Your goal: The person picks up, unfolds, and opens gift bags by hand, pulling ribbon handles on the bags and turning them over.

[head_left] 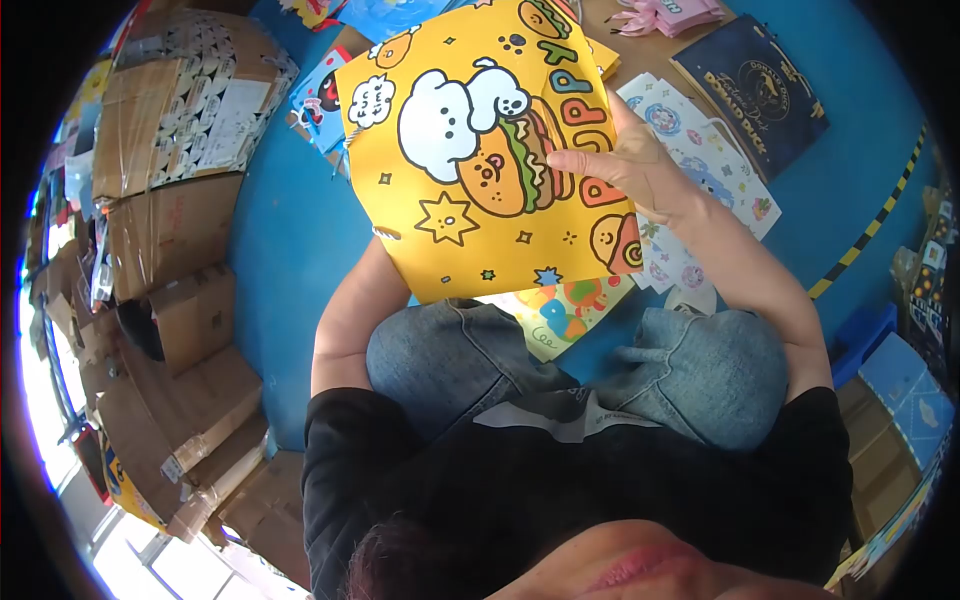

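A yellow paper gift bag (430, 220), printed with a white puppy, a burger and the word PUPPY, is held up flat above my knees. My right hand (640, 165) grips its right side, with the thumb on the printed front and the fingers hidden behind. My left forearm (365, 300) runs up behind the bag's lower left edge; the left hand is covered by the bag, so its fingers do not show. Short pale cord-like pieces show at the bag's left edge.
On the blue floor (290, 290) lie a white patterned bag (755, 205), a dark blue Donald Duck bag (750, 90), a pink bag (665, 15) and a colourful printed sheet (570, 315). Cardboard boxes (175, 230) stack at left. Black-and-yellow tape (880, 215) crosses the right.
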{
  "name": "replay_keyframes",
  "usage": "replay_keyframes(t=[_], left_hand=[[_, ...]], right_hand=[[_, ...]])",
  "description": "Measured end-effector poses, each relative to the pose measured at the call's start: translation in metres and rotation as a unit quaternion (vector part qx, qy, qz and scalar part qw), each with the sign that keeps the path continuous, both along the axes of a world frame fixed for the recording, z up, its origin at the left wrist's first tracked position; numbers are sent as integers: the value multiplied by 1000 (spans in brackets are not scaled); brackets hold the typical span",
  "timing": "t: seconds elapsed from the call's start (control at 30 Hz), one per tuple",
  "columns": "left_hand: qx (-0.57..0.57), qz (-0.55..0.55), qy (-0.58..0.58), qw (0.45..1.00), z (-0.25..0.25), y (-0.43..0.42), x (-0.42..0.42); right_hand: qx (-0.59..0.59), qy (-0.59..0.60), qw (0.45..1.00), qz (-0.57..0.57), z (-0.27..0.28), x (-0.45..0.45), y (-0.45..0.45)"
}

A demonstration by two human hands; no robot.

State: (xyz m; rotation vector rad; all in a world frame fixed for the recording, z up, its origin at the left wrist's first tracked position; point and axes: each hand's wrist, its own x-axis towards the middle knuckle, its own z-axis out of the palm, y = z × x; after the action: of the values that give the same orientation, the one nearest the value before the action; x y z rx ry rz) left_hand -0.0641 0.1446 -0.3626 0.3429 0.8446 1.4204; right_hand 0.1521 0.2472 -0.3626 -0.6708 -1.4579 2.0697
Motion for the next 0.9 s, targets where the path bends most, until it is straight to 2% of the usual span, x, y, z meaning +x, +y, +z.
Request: replay_keyframes(t=[0.67, 0.9], left_hand=[[7, 24, 23, 999, -2, 3, -5], [4, 22, 28, 999, -5, 2, 0]], right_hand=[[-24, 20, 1000, 1, 10, 0, -5], [122, 1, 992, -37, 9, -2, -6]])
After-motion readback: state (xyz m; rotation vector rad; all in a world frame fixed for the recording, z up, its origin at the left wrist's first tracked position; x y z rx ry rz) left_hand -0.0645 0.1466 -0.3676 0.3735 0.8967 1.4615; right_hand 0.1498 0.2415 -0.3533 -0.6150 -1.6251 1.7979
